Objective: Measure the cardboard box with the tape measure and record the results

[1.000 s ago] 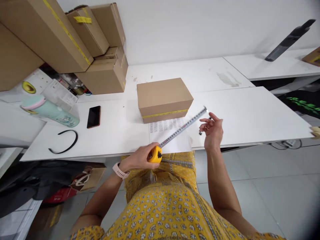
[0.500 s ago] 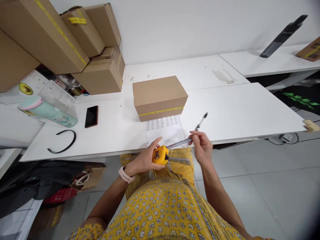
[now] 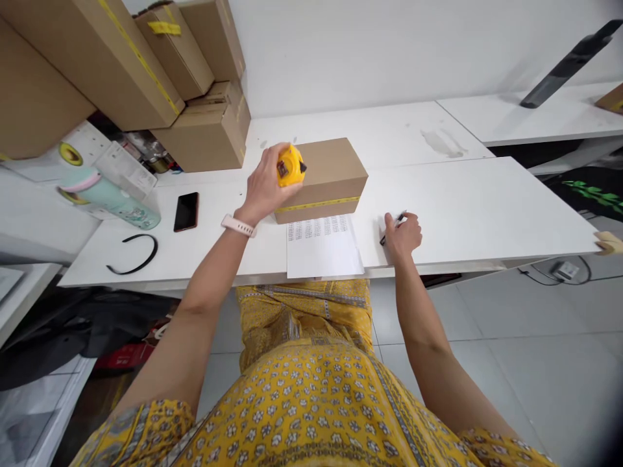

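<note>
A yellow tape measure (image 3: 291, 166) is gripped in my left hand (image 3: 267, 183), at the left end of a brown cardboard box (image 3: 331, 175). No blade shows out of its case. The box rests on the white table, with a strip of yellow tape along its front side. My right hand (image 3: 403, 236) is on the table to the right, its fingers closed around a pen (image 3: 400, 219). Partly under the box's front edge lies a printed sheet (image 3: 324, 250) with rows of small text, its lower part blank.
Several cardboard boxes (image 3: 204, 133) are stacked at the back left. A phone (image 3: 186, 211), a mint-green bottle (image 3: 119, 204) and a black headband (image 3: 141, 259) lie on the left. A dark handheld device (image 3: 564, 68) stands at the far right.
The tape blade has gone back into its case. My left hand has raised the tape measure up to the box's left end. My right hand has let go of the blade and taken the pen.
</note>
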